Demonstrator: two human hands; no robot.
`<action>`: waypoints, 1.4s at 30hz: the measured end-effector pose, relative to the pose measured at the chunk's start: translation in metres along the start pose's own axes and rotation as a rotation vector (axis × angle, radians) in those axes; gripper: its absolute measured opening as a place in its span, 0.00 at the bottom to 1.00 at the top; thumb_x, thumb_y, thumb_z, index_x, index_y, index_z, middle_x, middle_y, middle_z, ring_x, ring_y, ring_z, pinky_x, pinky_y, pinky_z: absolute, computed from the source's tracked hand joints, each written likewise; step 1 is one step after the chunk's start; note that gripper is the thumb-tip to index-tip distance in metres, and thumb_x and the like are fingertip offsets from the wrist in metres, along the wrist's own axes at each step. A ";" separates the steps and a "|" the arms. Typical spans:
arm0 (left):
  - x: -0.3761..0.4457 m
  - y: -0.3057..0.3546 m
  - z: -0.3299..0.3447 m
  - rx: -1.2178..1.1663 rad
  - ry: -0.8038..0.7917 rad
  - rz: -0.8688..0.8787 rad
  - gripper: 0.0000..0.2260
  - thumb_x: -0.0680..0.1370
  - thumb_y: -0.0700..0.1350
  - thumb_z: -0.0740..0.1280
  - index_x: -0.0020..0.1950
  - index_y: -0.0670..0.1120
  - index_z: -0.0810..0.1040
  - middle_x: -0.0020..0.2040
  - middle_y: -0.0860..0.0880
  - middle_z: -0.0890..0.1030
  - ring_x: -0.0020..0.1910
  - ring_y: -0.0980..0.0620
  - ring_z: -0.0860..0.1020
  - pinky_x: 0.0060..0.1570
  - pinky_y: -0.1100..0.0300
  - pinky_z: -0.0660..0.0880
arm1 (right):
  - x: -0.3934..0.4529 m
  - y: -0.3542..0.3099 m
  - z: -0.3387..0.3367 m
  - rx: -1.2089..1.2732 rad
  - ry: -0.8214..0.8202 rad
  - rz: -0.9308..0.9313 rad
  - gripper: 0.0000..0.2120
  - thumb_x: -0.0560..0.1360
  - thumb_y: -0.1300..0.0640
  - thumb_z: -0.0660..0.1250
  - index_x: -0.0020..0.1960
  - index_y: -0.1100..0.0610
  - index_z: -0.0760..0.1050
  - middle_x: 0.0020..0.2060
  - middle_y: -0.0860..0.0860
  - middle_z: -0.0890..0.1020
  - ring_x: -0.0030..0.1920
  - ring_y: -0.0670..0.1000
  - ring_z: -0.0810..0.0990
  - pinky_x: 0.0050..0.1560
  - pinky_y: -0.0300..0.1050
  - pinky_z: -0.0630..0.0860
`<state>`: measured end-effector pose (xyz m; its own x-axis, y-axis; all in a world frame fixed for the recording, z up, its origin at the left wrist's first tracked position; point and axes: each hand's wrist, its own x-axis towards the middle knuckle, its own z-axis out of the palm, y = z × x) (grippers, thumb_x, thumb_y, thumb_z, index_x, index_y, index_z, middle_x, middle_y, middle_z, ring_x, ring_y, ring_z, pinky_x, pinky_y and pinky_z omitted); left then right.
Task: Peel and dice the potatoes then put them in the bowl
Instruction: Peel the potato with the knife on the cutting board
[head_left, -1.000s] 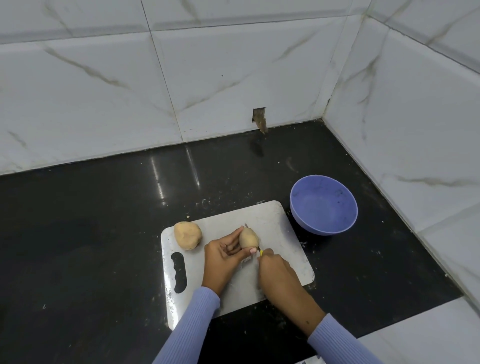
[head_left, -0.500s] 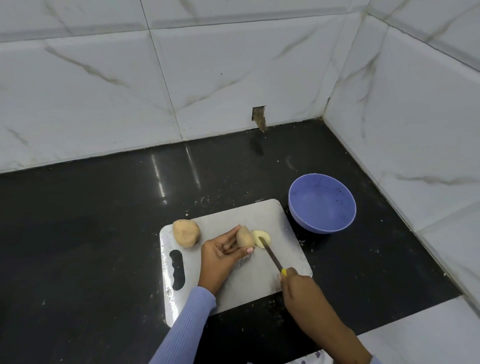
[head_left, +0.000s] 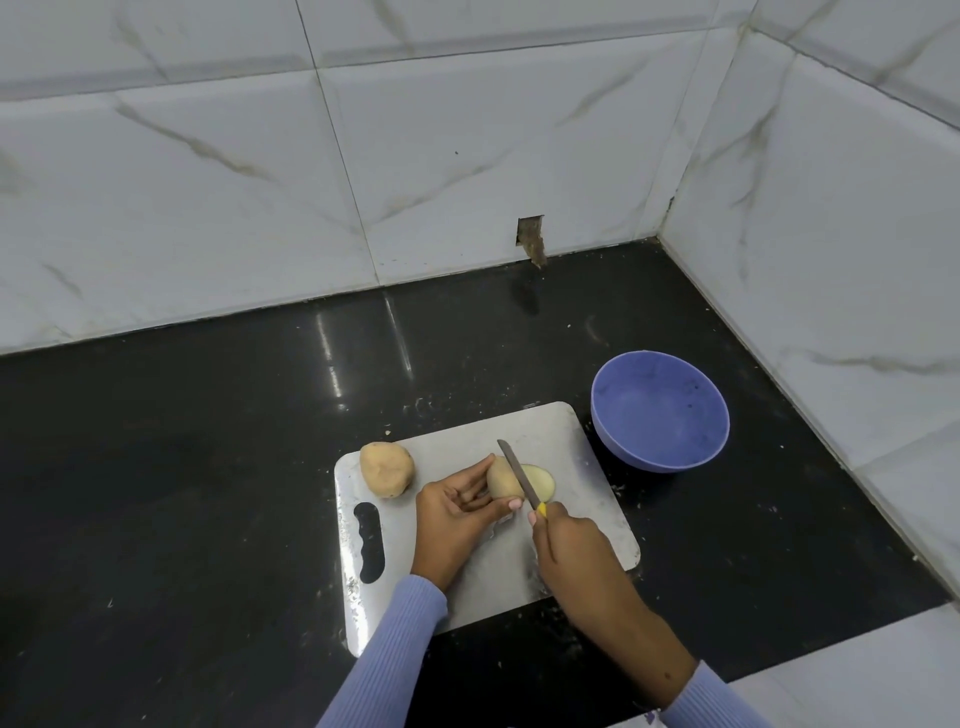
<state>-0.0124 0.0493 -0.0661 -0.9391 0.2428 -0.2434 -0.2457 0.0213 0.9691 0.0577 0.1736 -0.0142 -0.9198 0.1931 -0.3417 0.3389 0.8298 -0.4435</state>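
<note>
On the white cutting board (head_left: 582, 457) my left hand (head_left: 457, 514) holds a potato piece (head_left: 501, 480) between thumb and fingers. A cut slice (head_left: 541, 478) lies flat just right of it, pale face up. My right hand (head_left: 571, 545) grips a yellow-handled knife (head_left: 517, 473), whose blade rests across the potato piece between it and the slice. A whole potato (head_left: 387, 467) sits at the board's far left corner. The blue bowl (head_left: 660, 410) stands to the right of the board with nothing visible inside.
The black counter (head_left: 208, 467) meets white marble-tiled walls at the back and right, forming a corner behind the bowl. A small broken hole (head_left: 531, 236) shows in the back wall. Crumbs lie around the board. The counter's front edge (head_left: 831, 670) runs at the lower right.
A slice was cut off the potato and fell flat to the right. My right hand drew the knife back, then brought the blade onto the held piece again.
</note>
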 end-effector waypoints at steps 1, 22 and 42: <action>0.000 0.000 0.000 0.002 0.002 -0.001 0.28 0.65 0.33 0.77 0.64 0.39 0.75 0.57 0.48 0.81 0.56 0.56 0.80 0.54 0.63 0.76 | 0.001 0.000 0.001 -0.003 -0.010 0.013 0.15 0.83 0.50 0.49 0.59 0.58 0.68 0.42 0.49 0.74 0.37 0.46 0.72 0.28 0.33 0.61; -0.001 0.004 0.009 -0.145 0.079 -0.124 0.26 0.65 0.49 0.76 0.60 0.42 0.80 0.54 0.47 0.83 0.56 0.51 0.80 0.61 0.50 0.74 | 0.013 -0.019 -0.008 -0.054 -0.085 0.097 0.12 0.82 0.58 0.50 0.61 0.61 0.65 0.54 0.58 0.78 0.52 0.57 0.77 0.43 0.44 0.67; -0.005 0.010 0.025 -0.175 0.248 -0.116 0.14 0.71 0.41 0.74 0.56 0.42 0.82 0.48 0.50 0.85 0.51 0.53 0.82 0.58 0.52 0.77 | 0.017 -0.034 -0.009 0.124 -0.129 0.169 0.10 0.82 0.57 0.48 0.57 0.60 0.65 0.55 0.58 0.76 0.52 0.56 0.74 0.51 0.46 0.70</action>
<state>-0.0047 0.0723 -0.0539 -0.9270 0.0043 -0.3751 -0.3720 -0.1375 0.9180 0.0293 0.1538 0.0027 -0.8177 0.2483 -0.5194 0.5148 0.7190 -0.4668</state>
